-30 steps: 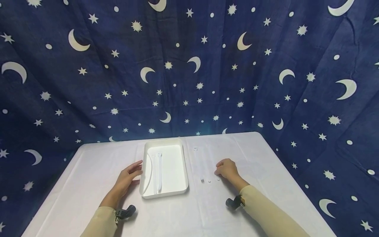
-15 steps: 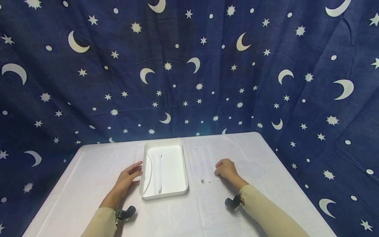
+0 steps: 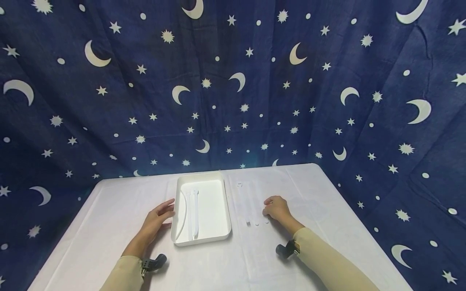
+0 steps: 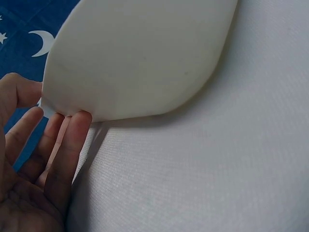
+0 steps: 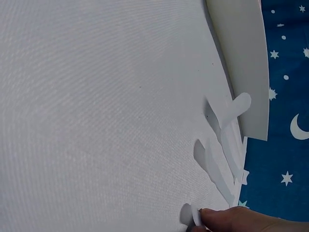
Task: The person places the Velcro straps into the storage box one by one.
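Two hands on the white table (image 3: 109,210), almost no change from a second ago. Left hand (image 3: 157,220) stays put against the left wall of the white tray (image 3: 222,210); fingers straight and close together, tips touching the tray side, nothing gripped (left wrist view: fingertips (image 4: 77,126) right at the tray's lower edge). Tray hasn't moved; three long white strips (image 3: 192,212) lie inside along its left half. Right hand (image 3: 277,208) has crept slightly left, toward the small white pieces (image 3: 257,222) on the cloth just right of the tray. Fingers curled down, tips on a small round white piece (image 5: 189,215). Pinching or only pressing it: cannot tell, view is poor. More long white strips (image 3: 247,202) lie between tray and right hand.
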Demonstrator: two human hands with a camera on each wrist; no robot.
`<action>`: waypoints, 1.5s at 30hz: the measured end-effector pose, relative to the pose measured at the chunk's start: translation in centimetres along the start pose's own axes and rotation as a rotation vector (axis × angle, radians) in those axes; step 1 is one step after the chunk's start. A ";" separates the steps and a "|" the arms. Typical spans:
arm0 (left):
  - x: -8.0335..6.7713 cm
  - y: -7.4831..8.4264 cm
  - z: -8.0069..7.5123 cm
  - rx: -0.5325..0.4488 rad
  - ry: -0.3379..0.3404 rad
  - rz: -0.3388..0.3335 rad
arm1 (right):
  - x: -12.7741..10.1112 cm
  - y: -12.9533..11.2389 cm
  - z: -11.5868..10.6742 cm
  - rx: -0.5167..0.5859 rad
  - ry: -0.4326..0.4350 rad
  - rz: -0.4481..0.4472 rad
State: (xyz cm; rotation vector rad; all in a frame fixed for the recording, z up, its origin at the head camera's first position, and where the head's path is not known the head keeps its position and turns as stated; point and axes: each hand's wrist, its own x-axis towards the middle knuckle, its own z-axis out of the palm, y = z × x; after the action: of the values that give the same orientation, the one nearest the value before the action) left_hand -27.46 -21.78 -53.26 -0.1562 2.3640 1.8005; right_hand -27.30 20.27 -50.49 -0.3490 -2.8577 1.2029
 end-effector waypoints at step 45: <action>0.0 -0.2 0.0 0.011 0.018 0.003 | 1.9 -0.4 -1.9 0.341 -0.303 0.250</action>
State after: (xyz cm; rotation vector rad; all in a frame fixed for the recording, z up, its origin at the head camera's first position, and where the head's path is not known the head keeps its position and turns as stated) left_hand -27.45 -21.79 -53.45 -0.1687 2.3870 1.7945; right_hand -28.99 21.71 -48.97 -0.5653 -2.8245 1.9066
